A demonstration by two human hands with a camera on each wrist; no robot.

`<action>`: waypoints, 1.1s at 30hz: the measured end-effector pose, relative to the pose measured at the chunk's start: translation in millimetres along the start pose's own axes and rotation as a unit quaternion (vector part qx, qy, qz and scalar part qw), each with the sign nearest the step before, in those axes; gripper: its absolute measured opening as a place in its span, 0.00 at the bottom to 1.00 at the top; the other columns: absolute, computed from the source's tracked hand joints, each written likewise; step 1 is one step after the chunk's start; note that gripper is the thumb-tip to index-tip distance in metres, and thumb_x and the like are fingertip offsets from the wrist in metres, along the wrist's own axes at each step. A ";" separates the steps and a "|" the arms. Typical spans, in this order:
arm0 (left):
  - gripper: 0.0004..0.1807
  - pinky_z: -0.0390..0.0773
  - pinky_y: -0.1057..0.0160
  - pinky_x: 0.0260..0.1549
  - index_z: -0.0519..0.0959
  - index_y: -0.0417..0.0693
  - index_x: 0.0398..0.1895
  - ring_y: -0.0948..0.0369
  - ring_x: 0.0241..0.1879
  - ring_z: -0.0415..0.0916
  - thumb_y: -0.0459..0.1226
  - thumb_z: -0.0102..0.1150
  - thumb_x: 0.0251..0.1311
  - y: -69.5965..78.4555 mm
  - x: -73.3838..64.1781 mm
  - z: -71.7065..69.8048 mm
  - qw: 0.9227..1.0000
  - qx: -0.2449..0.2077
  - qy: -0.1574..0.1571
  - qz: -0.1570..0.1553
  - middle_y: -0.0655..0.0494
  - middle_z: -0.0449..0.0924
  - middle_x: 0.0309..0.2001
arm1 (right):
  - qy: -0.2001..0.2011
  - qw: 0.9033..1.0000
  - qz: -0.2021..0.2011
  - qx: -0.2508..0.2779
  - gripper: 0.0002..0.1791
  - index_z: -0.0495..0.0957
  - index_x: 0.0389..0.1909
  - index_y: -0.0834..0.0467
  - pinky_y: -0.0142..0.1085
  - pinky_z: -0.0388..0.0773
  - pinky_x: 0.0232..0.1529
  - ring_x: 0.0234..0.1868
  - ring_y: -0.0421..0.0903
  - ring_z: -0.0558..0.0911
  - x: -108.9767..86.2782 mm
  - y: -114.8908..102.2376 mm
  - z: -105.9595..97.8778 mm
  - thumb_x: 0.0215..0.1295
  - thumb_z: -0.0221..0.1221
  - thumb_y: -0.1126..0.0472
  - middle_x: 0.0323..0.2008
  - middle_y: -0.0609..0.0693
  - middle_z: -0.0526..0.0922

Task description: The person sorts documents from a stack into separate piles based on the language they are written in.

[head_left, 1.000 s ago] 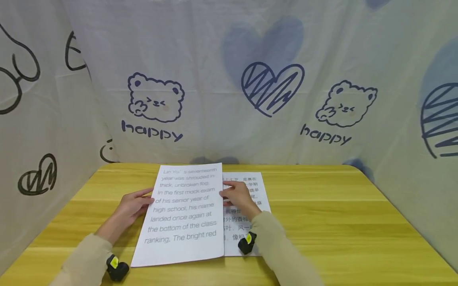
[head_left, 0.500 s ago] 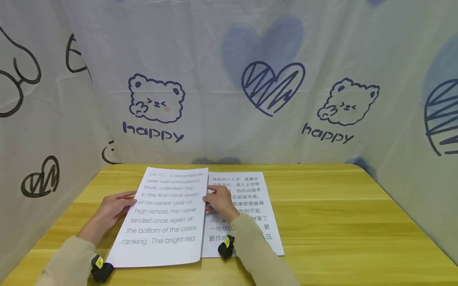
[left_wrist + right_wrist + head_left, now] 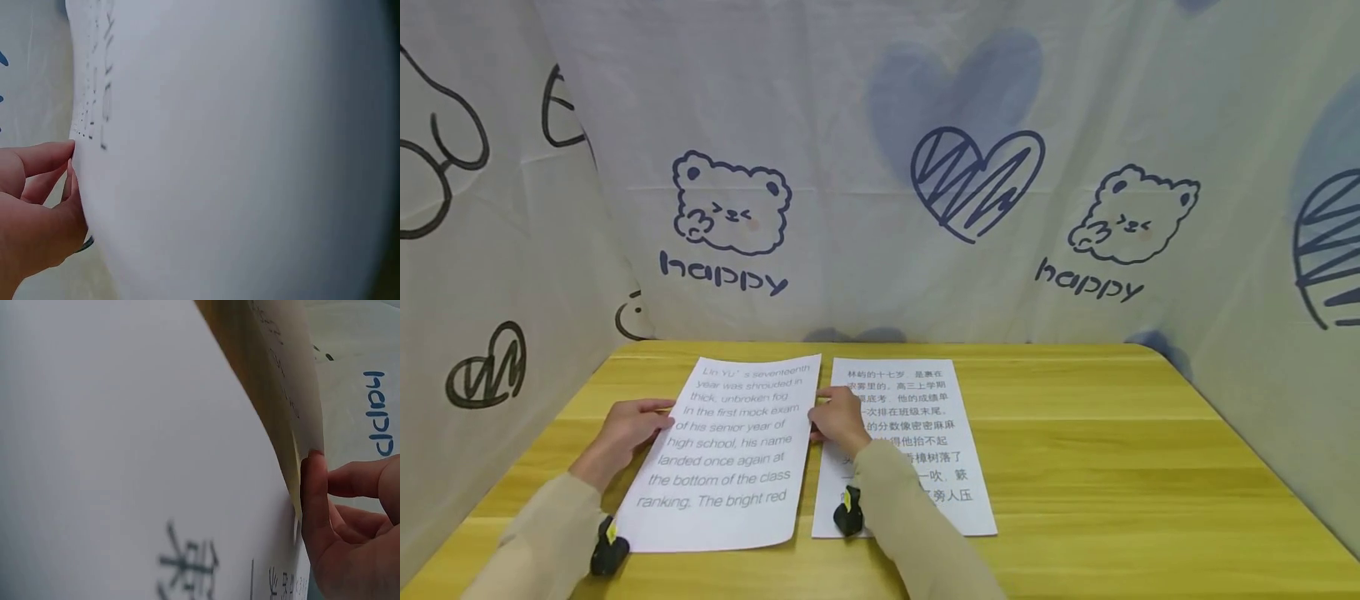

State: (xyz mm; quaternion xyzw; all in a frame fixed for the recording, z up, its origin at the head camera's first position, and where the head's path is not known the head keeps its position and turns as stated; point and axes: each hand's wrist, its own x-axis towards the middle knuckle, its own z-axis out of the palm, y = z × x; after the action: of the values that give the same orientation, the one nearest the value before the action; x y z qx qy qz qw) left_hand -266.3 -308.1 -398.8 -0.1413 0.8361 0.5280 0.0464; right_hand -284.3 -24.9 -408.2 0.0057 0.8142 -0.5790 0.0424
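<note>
A white sheet of paper with English text [image 3: 722, 450] is held by its two long sides, tilted a little over the left part of the table. My left hand [image 3: 627, 433] pinches its left edge between thumb and fingers; the left wrist view shows this grip [image 3: 47, 194] close up. At the right edge, my right hand [image 3: 841, 421] pinches the same sheet, thumb on the printed face. Beneath the right hand and forearm lies a second sheet with Chinese text [image 3: 917, 417], flat on the table and partly hidden by the sleeve.
The yellow wood-grain table [image 3: 1112, 467] stretches away to the right of both sheets. A pale cloth curtain [image 3: 850, 250] with hearts, bears and the word happy hangs behind and at both sides. Each wrist carries a small black camera [image 3: 848, 510].
Both hands have carried the English sheet leftward and slightly lower. The Chinese sheet, partly covered before, now shows its whole left edge, with a narrow strip of table between the two.
</note>
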 end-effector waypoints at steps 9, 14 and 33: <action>0.27 0.73 0.69 0.31 0.61 0.22 0.65 0.53 0.39 0.74 0.32 0.47 0.68 2.2 2.8 -4.5 0.999 0.047 -0.028 0.000 0.33 0.75 0.48 | -0.039 0.999 0.017 -0.029 0.23 0.71 0.60 0.71 0.33 0.79 0.19 0.16 0.45 0.78 -4.1 -6.1 1.7 0.63 0.55 0.72 0.21 0.56 0.78; 0.30 0.72 0.62 0.41 0.56 0.22 0.67 0.46 0.48 0.70 0.37 0.46 0.70 8.0 4.5 -4.1 0.996 0.066 -0.056 -0.013 0.28 0.67 0.56 | -0.051 0.997 0.024 -0.044 0.21 0.73 0.58 0.71 0.32 0.79 0.19 0.17 0.45 0.78 -4.0 -4.6 0.7 0.64 0.55 0.69 0.19 0.56 0.78; 0.23 0.75 0.60 0.33 0.64 0.20 0.54 0.53 0.30 0.75 0.36 0.44 0.68 14.7 -2.1 -1.8 0.994 0.093 -0.046 -0.018 0.37 0.74 0.36 | -0.068 0.996 0.032 -0.044 0.19 0.73 0.53 0.72 0.29 0.72 0.18 0.11 0.42 0.71 -4.7 -5.4 0.0 0.65 0.56 0.64 0.12 0.51 0.72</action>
State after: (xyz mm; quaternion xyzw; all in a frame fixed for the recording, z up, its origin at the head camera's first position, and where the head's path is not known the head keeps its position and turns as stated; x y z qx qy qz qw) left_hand -268.4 -303.4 -384.8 -0.1269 0.8760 0.4528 0.1076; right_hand -279.9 -26.6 -402.8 -0.0096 0.8336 -0.5400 0.1159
